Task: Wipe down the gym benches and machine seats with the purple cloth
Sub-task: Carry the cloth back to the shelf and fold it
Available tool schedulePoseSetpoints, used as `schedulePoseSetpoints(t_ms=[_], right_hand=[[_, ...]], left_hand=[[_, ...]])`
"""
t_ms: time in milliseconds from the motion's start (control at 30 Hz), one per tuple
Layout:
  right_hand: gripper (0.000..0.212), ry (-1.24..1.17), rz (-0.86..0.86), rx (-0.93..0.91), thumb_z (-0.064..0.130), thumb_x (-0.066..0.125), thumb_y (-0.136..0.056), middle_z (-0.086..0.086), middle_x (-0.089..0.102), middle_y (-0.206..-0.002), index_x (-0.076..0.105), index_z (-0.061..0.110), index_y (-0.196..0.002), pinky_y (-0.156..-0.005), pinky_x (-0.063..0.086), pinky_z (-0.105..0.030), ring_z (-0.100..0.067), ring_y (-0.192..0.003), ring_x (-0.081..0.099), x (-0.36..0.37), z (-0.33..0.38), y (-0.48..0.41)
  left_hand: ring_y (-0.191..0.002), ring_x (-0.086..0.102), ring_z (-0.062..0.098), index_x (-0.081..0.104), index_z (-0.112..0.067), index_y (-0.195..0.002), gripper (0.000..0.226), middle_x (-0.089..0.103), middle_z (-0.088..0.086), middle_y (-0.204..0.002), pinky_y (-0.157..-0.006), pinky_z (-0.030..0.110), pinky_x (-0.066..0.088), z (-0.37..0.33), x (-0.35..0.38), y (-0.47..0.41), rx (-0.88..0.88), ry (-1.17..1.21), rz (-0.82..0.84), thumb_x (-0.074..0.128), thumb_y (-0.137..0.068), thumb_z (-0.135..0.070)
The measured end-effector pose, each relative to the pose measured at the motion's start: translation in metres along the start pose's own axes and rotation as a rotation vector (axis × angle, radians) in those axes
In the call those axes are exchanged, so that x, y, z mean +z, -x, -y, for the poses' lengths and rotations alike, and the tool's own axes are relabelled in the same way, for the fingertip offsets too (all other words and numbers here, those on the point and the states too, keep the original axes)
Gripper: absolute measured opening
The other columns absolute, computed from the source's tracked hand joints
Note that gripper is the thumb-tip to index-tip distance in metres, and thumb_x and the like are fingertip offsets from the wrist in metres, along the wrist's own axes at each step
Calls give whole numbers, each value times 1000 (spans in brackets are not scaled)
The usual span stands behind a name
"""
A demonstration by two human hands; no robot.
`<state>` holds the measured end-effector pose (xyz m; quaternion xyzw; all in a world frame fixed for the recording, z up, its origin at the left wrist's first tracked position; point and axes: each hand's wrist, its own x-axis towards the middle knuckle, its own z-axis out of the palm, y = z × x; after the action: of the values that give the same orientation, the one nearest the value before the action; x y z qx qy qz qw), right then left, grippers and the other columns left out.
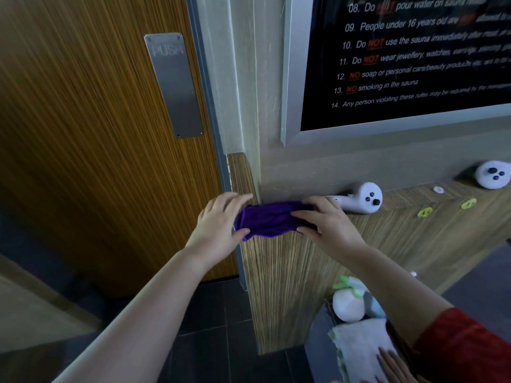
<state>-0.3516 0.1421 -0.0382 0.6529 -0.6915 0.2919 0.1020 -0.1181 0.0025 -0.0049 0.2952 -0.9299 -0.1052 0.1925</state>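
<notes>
Purple cloth [268, 219] sits bunched at the near corner of the wood bench [401, 219], right beside the door [96, 134] w/ its PUSH plate [174, 84]. Both hands are on it. Left hand [221, 222] pinches the left end, thumb under and fingers over the top. Right hand [326, 219] has its fingers curled down onto the right end. So both sets of fingers are clamped on the cloth, which is crumpled btw them, not spread flat.

Progress, as a judgement: looks early, prob. prep only. No gym bench or machine seat is in view, and the wood shows no wet streaks, so can't tell if anything has been wiped. The cloth looks to be in the middle of being gathered or folded rather than swept across a surface. By the look of it all the wiping is left to do, plus getting to the equipment.

Also on the bench: two white controllers [362, 199] [493, 174], the nearer just beside the right hand, and small yellow-green bits [424, 212]. A framed sauna rules sign [414, 59] hangs above. White towels [362, 344] lie lower right.
</notes>
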Motion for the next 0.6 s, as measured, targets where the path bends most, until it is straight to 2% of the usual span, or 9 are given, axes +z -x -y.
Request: schedulePoseSetpoints(t_ms=[100, 200, 300, 367, 467, 600], right_hand=[[34, 11, -4, -7, 11, 72, -81, -5, 63, -109, 70, 19, -114, -86, 48, -38, -28, -97, 55, -4, -3, 0], [38, -3, -40, 21, 0, 70, -78, -3, 65, -103, 72, 18, -111, -79, 51, -41, -28, -92, 56, -3, -7, -9], [40, -26, -48, 36, -6, 69, -76, -3, 66, -99, 72, 15, -109, -76, 51, -41, -28, -89, 56, 3, -8, -12], [38, -33, -47, 37, -4, 68, -78, -4, 66, -103, 72, 16, -111, -79, 50, -41, -28, -92, 57, 5, -11, -10], [36, -52, -12, 50, 2, 66, -83, -2, 65, -111, 70, 19, -115, -89, 47, -40, -26, -101, 57, 2, -13, -8], [38, -87, 54, 56, 11, 69, -82, 3, 61, -113, 67, 22, -118, -93, 44, -37, -20, -105, 54, -6, -10, -11]], left_hand=[[-132, 39, 10, 43, -34, -142, 54, 46, -10, -141, -113, 41, 32, -1, 4, -6, 141, -57, 61, 61, -92, -24], [-122, 49, 8, 52, -27, -136, 46, 56, -8, -133, -105, 24, 35, -5, 10, -11, 117, 44, 16, 59, -93, -15], [-119, 52, 10, 57, -24, -133, 43, 59, -5, -129, -102, 27, 42, -10, 17, -14, 53, 112, -24, 59, -93, -11], [-117, 53, 7, 57, -24, -132, 42, 60, -5, -129, -99, 21, 43, -10, 18, -13, 20, 153, -22, 59, -92, -11], [-117, 51, 3, 54, -27, -135, 44, 58, -6, -133, -93, 9, 35, -8, 14, -11, 13, 182, 15, 60, -93, -15], [-133, 40, 8, 47, -30, -142, 48, 44, -4, -148, -103, 17, 30, -7, 9, -7, -10, 173, 51, 59, -95, -24]])
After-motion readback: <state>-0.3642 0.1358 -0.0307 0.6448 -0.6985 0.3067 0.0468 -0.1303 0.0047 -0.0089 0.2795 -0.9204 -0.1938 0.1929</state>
